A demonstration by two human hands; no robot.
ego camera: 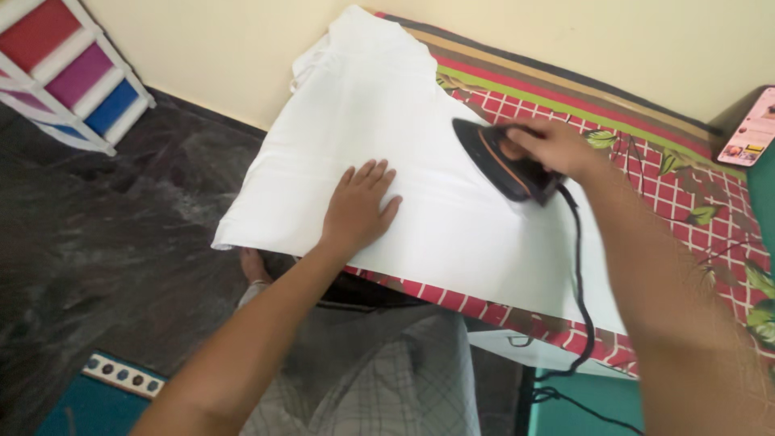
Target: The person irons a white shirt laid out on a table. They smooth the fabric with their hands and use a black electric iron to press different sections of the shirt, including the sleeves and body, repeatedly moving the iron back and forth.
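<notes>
Right hand [557, 145] on iron [504, 165], cord [583, 291] trailing

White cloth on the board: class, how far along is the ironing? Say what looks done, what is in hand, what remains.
Done: the white cloth lies spread flat. In hand: the right hand holds the iron on it; the left hand presses it flat. Left: the bunched far end.

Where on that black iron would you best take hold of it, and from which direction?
Grip the iron by its top handle, coming from above and behind its blunt heel. Its pointed nose faces away over the white cloth, its flat sole lies on the fabric, and the cord trails from the rear. The right hand already wraps that handle; the left hand presses the cloth flat.
</notes>
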